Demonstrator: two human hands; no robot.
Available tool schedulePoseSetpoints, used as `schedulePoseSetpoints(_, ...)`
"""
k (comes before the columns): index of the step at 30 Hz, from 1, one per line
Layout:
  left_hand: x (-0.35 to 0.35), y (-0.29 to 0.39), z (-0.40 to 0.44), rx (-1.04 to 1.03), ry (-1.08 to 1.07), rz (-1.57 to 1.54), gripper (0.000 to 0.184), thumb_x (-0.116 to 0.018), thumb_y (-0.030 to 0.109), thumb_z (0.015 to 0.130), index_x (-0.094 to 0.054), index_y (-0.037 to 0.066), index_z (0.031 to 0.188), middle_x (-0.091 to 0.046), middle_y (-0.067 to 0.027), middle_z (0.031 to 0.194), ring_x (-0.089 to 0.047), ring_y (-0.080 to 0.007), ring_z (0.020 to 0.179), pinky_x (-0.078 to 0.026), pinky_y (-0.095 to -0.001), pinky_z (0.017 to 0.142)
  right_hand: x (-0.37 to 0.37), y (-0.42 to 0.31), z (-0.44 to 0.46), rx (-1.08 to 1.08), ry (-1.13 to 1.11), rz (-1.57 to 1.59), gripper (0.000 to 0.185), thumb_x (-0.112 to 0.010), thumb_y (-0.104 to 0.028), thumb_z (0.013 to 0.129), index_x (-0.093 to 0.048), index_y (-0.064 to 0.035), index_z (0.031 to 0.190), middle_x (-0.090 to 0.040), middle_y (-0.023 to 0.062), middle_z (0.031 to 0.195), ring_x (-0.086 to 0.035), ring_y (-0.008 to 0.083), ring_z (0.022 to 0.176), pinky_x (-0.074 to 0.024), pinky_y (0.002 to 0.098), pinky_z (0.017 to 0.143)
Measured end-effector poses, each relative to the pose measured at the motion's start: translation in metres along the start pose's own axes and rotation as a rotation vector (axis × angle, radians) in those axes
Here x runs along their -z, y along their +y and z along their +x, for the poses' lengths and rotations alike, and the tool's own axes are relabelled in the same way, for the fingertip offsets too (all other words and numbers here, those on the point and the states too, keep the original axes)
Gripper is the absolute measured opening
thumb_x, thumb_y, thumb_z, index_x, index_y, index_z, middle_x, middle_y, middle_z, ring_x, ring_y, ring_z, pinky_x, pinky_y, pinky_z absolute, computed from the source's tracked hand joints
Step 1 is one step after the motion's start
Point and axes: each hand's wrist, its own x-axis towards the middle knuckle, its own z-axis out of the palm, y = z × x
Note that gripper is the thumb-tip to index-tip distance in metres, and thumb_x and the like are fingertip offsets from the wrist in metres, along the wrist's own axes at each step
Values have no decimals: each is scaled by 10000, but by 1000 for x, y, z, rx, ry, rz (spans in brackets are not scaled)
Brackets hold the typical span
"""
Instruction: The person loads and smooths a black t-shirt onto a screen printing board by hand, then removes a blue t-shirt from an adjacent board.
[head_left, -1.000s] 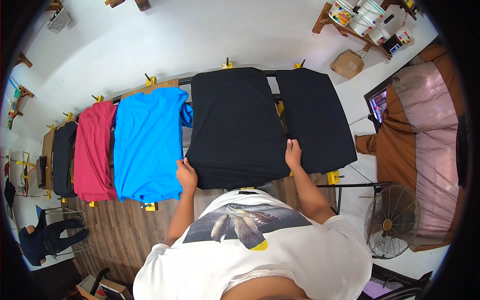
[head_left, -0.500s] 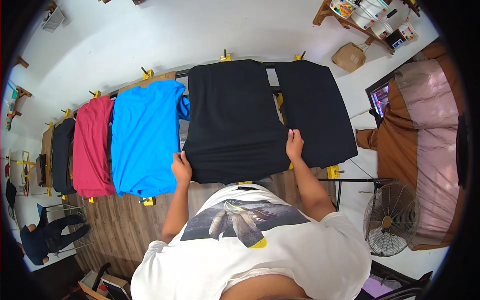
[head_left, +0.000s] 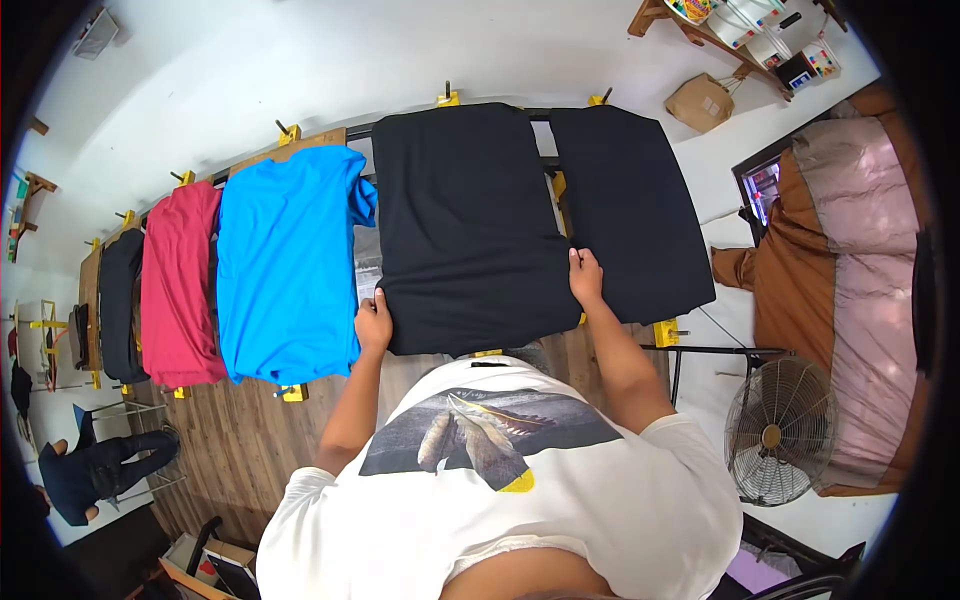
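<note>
A large black cloth (head_left: pixel 460 220) is spread over a board in front of me, with folds across its near part. My left hand (head_left: pixel 374 322) grips its left edge near the lower corner, fingers closed. At its right edge my right hand (head_left: pixel 586 275) pinches the fabric, close to a second black cloth (head_left: pixel 630 220) lying on the board to the right. Left of the gripped cloth lies a blue cloth (head_left: pixel 290 260), and beyond it a red one (head_left: pixel 182 285).
Yellow clamps (head_left: pixel 448 97) line the rack's edges. A standing fan (head_left: pixel 780 432) is at the lower right. Another person (head_left: pixel 100 468) is at the far left. White buckets (head_left: pixel 745 20) sit on a wall shelf, and a brown bag (head_left: pixel 700 103) hangs below.
The view has tilted, so the rack appears higher. Both hands still hold the black cloth's sides, and the folds across its near part have shifted.
</note>
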Motion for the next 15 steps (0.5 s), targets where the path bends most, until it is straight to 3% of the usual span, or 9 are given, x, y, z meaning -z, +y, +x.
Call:
schedulePoseSetpoints(4, -4, -14, 5, 19, -181, 74, 734, -432, 587, 1094, -743, -69, 985, -727, -321, 946, -710, -468, 932, -528, -503, 857, -2, 1, 1, -38, -46, -4, 459, -576, -417, 1079, -644, 13, 932, -700, 239, 852, -705, 439, 877, -523, 487, 791)
schedulePoseSetpoints(7, -12, -28, 4, 100, -228, -159, 767, -409, 603, 1096, -726, -94, 1050, -723, -332, 1004, -686, -489, 1004, -508, -498, 915, -3, 6, -3, -130, -126, -39, 535, -563, -474, 1076, -667, 22, 903, -702, 259, 888, -707, 431, 880, -523, 480, 807)
schedulePoseSetpoints(9, -13, -33, 1, 202, -332, -364, 773, -439, 619, 1087, -709, -93, 1223, -734, -296, 1159, -689, -390, 1129, -485, -417, 1014, -6, 14, -11, -236, -123, -15, 630, -549, -544, 1070, -691, 39, 877, -733, 226, 886, -728, 359, 858, -528, 455, 800)
schedulePoseSetpoints(10, -11, -34, -2, 201, -336, -364, 773, -439, 619, 1087, -709, -93, 1223, -734, -296, 1159, -689, -390, 1129, -485, -417, 1014, -6, 20, -15, -240, -120, -17, 630, -549, -544, 1070, -691, 39, 877, -733, 226, 886, -728, 359, 858, -528, 455, 800)
schedulePoseSetpoints(12, -5, -36, -9, 318, -412, -595, 774, -462, 604, 1088, -645, -99, 1356, -699, -231, 1328, -651, -300, 1235, -452, -361, 1082, -6, 32, -27, -401, -217, 248, 673, -521, -571, 1080, -693, 55, 901, -740, 160, 840, -697, 256, 807, -526, 411, 789)
schedulePoseSetpoints(13, 2, -33, -12, 362, -461, -606, 757, -477, 568, 1094, -589, -102, 1428, -653, -196, 1421, -614, -274, 1293, -419, -338, 1125, -6, 36, -33, -404, -217, 244, 673, -521, -571, 1080, -693, 55, 901, -740, 160, 840, -697, 256, 807, -526, 411, 789)
schedulePoseSetpoints(15, 10, -31, -20, 343, -464, -520, 730, -478, 548, 1099, -602, -98, 1416, -660, -203, 1407, -614, -279, 1289, -414, -339, 1127, -10, 44, -48, -496, -153, 621, 651, -533, -535, 1092, -648, 59, 852, -701, 61, 785, -610, 195, 747, -506, 389, 754)
